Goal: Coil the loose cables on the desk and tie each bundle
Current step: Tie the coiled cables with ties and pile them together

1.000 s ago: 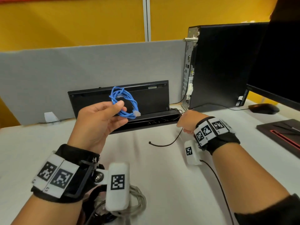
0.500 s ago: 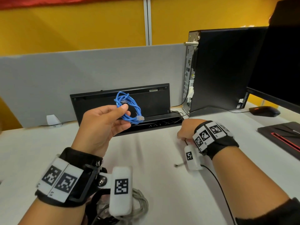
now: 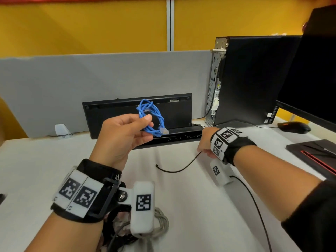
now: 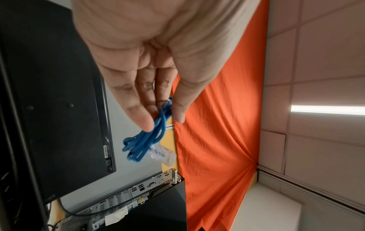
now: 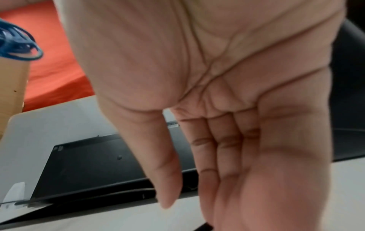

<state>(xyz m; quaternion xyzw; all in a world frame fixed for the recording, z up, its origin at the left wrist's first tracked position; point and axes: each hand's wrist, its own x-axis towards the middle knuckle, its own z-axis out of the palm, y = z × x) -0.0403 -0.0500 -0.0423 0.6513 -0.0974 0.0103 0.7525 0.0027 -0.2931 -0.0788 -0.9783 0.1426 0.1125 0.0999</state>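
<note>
A coiled blue network cable [image 3: 151, 117] with a clear plug hangs in the air above the desk. My left hand [image 3: 147, 126] pinches it between thumb and fingers, which the left wrist view confirms for the blue cable [image 4: 146, 140] and the hand [image 4: 164, 118]. A thin loose black cable [image 3: 181, 168] curves over the white desk [image 3: 181, 206] up to my right hand [image 3: 204, 142]. In the right wrist view that hand [image 5: 187, 203] has straight fingers and a free thumb, with the black cable [image 5: 207, 227] at the fingertips. A grey cable bundle [image 3: 161, 224] lies under my left wrist.
A black keyboard [image 3: 118, 113] leans on the grey partition, with a black bar [image 3: 181, 137] at its foot. A PC tower [image 3: 254, 79], monitor [image 3: 309, 79], mouse [image 3: 294, 127] and dark pad [image 3: 312, 150] fill the right side. A small white stand [image 3: 61, 130] sits far left.
The black cable's free end slid toward my right hand half a second ago and now lies out to the left again. The left hand keeps holding the blue coil.
</note>
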